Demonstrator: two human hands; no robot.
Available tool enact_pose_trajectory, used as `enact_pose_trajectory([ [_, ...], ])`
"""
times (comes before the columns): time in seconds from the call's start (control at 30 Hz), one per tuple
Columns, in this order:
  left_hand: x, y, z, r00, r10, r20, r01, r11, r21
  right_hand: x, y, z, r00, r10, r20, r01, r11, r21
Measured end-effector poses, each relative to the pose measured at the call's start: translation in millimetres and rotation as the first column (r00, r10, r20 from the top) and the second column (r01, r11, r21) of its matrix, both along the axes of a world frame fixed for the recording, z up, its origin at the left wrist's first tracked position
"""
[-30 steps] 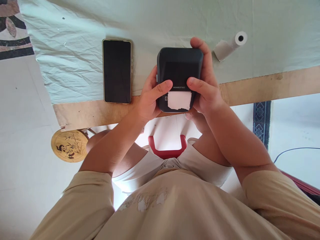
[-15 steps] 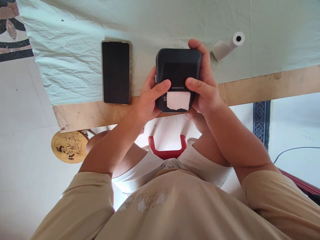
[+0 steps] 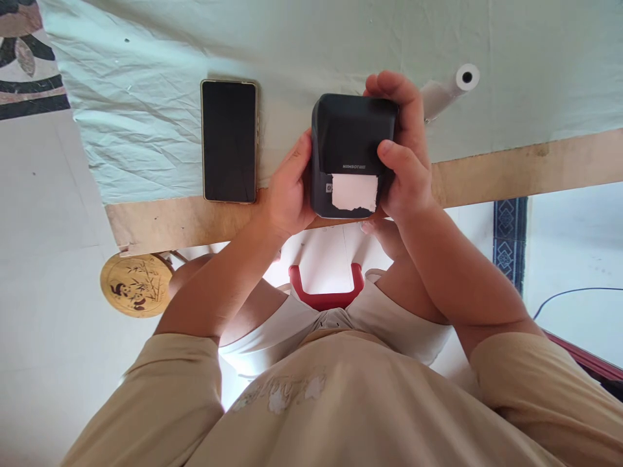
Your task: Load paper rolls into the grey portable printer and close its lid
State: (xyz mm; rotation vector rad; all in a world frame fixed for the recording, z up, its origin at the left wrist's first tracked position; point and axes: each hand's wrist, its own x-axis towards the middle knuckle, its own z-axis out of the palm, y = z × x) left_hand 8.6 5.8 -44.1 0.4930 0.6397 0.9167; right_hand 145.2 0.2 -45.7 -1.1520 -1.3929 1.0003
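Note:
A black portable label printer [image 3: 354, 133] is held up over the table's near edge. White paper [image 3: 354, 192] with a torn lower edge sticks out of its slot. My left hand [image 3: 292, 188] grips the printer's left side, its thumb along that side. My right hand [image 3: 409, 155] wraps the right side, with the thumb near the front face and the fingers curled behind the top right corner. Behind that hand a white paper roll [image 3: 467, 77] lies on the cloth, its loose end partly hidden by my fingers.
A dark-screened phone [image 3: 229, 141] lies left of the printer on the pale green cloth [image 3: 302, 39]. The bare wooden table edge [image 3: 525, 154] runs below it. A round stool with a panda picture [image 3: 135, 285] stands at lower left; a dark cable [image 3: 579, 290] lies at right.
The printer has shifted slightly right and turned a little. My left thumb has left its front face for the left side. My right hand has moved slightly right, covering more of the loose paper.

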Motion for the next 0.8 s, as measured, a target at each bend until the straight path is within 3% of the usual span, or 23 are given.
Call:
enact_pose_trajectory([
  [0.17, 2, -1, 0.5, 0.996, 0.044, -0.076, -0.044, 0.999, -0.001, -1, 0, -1.6, 0.998, 0.028, 0.051, -0.030, 0.998, 0.046],
  [0.37, -4, 2, -3.1, 0.999, 0.052, -0.005, -0.051, 0.996, 0.077, 2, 0, -2.1, 0.991, 0.124, -0.045, -0.120, 0.990, 0.080],
  [0.6, -3, 3, -0.3, 0.999, 0.011, 0.040, -0.011, 1.000, 0.004, 20, 7, -0.5, 0.963, 0.191, 0.192, -0.216, 0.969, 0.119],
  [0.7, -1, 3, 4.8, 0.999, -0.003, 0.043, 0.003, 1.000, 0.018, 19, 6, 2.6, 0.967, 0.072, 0.245, -0.125, 0.971, 0.206],
  [0.8, 0, 2, 7.7, 1.000, -0.011, 0.007, 0.011, 1.000, 0.028, 15, 4, 5.9, 0.958, -0.182, 0.223, 0.112, 0.950, 0.292],
])
